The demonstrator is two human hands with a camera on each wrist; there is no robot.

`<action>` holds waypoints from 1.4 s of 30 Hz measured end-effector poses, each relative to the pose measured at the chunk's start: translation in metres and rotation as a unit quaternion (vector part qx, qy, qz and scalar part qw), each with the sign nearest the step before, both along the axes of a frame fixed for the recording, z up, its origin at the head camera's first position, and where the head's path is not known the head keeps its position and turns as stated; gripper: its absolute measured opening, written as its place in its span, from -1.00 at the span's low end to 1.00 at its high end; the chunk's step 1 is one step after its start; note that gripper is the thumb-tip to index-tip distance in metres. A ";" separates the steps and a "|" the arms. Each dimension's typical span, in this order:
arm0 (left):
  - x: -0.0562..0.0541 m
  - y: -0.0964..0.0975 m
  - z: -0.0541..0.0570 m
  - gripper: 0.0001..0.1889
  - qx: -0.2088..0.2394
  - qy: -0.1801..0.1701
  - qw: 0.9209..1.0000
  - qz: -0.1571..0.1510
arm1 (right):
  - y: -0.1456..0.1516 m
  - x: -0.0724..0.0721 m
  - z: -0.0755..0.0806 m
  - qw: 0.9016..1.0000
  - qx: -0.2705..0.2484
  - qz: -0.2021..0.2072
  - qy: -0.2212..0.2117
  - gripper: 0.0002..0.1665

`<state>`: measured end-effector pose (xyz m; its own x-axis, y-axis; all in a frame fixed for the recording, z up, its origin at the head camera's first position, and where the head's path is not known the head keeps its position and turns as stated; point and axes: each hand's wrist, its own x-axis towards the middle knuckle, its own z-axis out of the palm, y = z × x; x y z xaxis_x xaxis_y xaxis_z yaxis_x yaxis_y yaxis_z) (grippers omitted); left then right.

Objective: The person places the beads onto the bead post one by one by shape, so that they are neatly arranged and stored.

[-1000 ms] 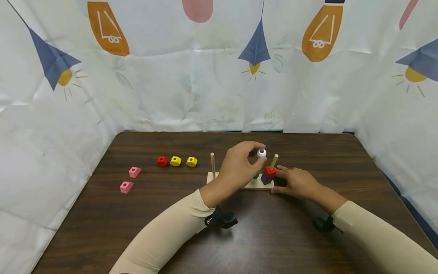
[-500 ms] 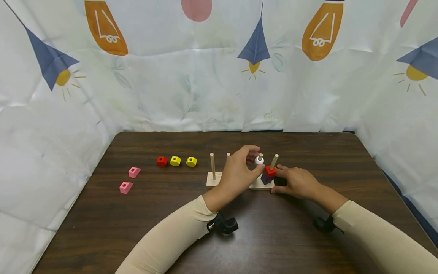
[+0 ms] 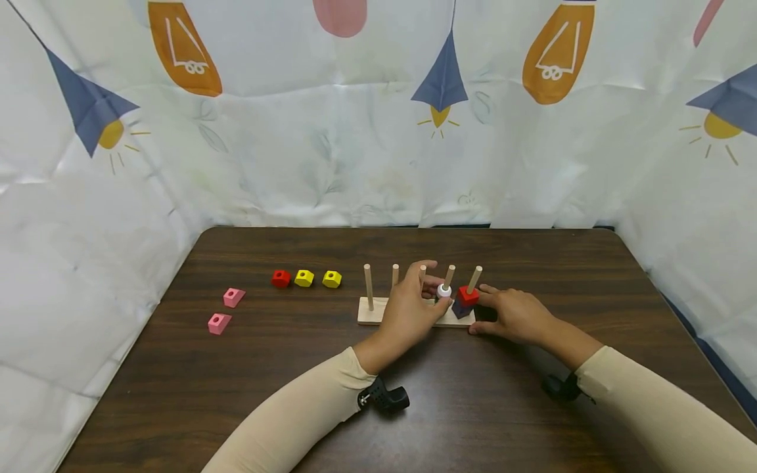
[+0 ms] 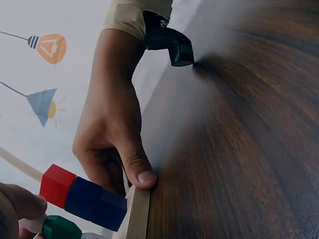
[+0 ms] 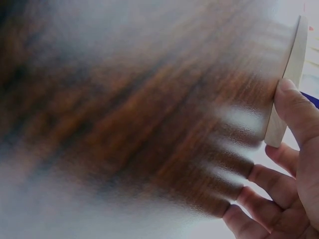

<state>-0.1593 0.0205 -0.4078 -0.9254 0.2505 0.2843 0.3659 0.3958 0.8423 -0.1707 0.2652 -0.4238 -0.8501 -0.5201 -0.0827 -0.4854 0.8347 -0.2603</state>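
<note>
My left hand (image 3: 411, 309) pinches a white bead (image 3: 444, 290) low on the second peg from the right of a wooden peg board (image 3: 370, 316). Just beneath that bead is a green bead (image 4: 61, 227) on the same peg. The rightmost peg carries a red block (image 3: 468, 295) on top of dark blue blocks (image 4: 98, 203). My right hand (image 3: 514, 316) grips the board's right end, with its thumb (image 5: 294, 99) against the near edge. The left fingers partly hide the middle pegs.
Left of the board lie two yellow blocks (image 3: 304, 278) and a red block (image 3: 280, 278) in a row. Two pink blocks (image 3: 219, 323) lie farther left and nearer. A patterned white curtain (image 3: 378, 164) hangs behind the dark wooden table (image 3: 296, 407).
The left hand has brought the white bead from above the second peg from the right down along it, onto the green bead. The right hand has stayed at the board's end.
</note>
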 end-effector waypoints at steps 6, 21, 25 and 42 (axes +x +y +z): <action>0.001 -0.001 -0.003 -0.34 0.000 0.002 1.000 -0.001 | 0.000 0.000 0.000 1.000 0.001 -0.001 -0.001 -0.14; 0.015 -0.022 0.001 -0.19 -0.113 0.018 0.993 -0.027 | 0.000 0.000 0.001 1.000 0.003 -0.003 0.003 -0.16; 0.025 -0.034 0.004 -0.12 -0.143 0.004 0.989 -0.032 | -0.001 0.000 0.001 1.000 0.006 -0.005 0.000 -0.15; 0.037 -0.122 0.009 -0.50 -0.210 0.047 0.977 -0.015 | -0.001 0.001 0.001 1.000 0.010 -0.005 -0.003 -0.14</action>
